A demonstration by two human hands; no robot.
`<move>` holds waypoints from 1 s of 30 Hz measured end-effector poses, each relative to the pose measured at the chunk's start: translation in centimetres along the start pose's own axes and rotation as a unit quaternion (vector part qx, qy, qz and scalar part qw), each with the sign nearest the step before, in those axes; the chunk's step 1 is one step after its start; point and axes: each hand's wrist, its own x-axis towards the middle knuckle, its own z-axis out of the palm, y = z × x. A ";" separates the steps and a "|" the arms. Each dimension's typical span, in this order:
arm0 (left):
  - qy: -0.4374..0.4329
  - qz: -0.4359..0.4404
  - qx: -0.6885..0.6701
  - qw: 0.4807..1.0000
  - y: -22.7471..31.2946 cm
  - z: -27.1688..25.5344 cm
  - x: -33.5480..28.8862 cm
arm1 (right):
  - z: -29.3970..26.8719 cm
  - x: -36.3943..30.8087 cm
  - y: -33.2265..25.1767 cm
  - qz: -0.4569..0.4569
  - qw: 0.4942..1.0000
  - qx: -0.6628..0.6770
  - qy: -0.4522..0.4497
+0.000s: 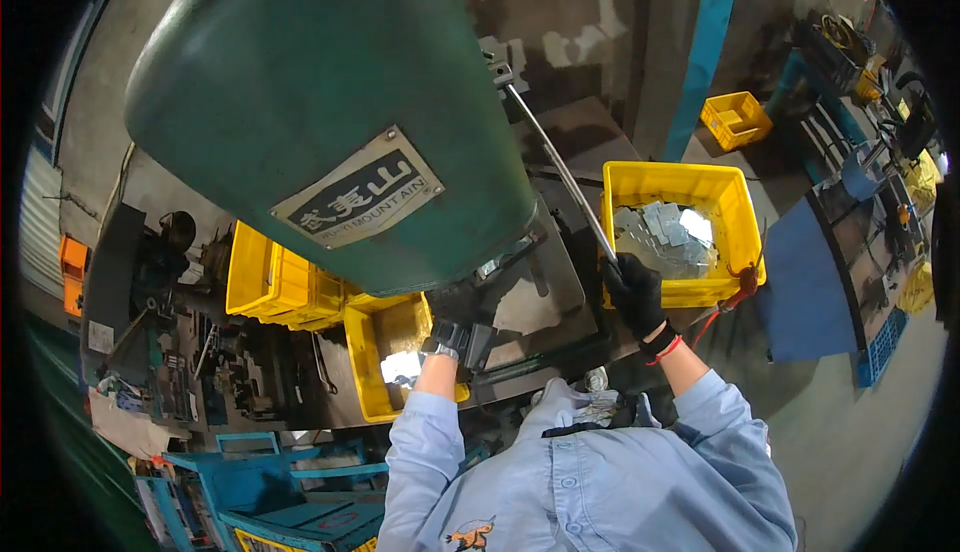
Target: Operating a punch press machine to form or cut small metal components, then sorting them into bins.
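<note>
A large green machine head (330, 102), likely a drill press, hangs over the work table and hides part of it. From its right side a long metal lever (560, 167) slopes down toward me. My right hand (633, 292), in a black glove, is closed round the lower end of that lever. My left hand (462, 314), also gloved in black, reaches in below the machine head, over the machine's metal base (545, 302). Its fingers are dark and partly hidden, so I cannot make out what they hold or touch.
A yellow bin (748, 222) with flat metal plates (675, 232) stands right of my right hand. Another yellow bin (365, 372), holding some bright plates, sits by my left wrist. Stacked yellow bins (250, 272) stand farther left. A blue steel frame (240, 492) is at the lower left.
</note>
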 end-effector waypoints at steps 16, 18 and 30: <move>-0.124 -0.100 0.023 0.987 -3.1 2.2 -1.4 | 0.5 0.8 1.4 -0.012 0.999 -0.042 -0.031; -0.110 -0.110 -0.020 0.988 -3.5 2.6 -1.8 | 0.7 1.0 1.4 -0.027 0.998 -0.046 -0.024; -0.005 -0.066 -0.104 0.992 -1.3 1.9 -0.9 | 1.2 1.4 3.2 -0.049 0.997 -0.058 -0.014</move>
